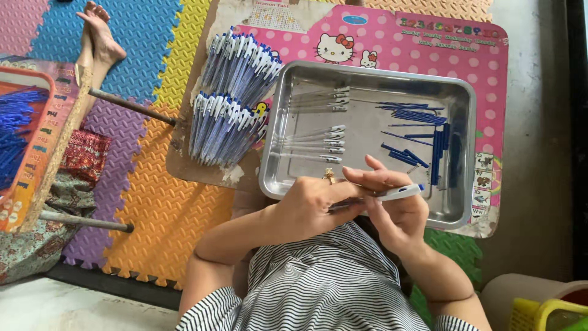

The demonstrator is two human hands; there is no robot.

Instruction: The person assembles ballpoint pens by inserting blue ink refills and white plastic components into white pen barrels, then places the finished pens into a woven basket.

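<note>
Over one steel tray (277,160), two hands (309,205), one pen (392,194)

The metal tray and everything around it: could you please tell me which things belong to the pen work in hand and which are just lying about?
In use:
left hand
right hand
pen
metal tray
blue refills
clear barrels
stacked pens

Lying about:
foam mats
pink board
yellow basket
another person's foot

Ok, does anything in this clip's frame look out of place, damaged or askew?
Mostly orderly. The blue refills lie scattered at mixed angles in the steel tray, unlike the neatly rowed pen barrels. The brown board under the stacked pens has a chipped, peeling edge.
</note>
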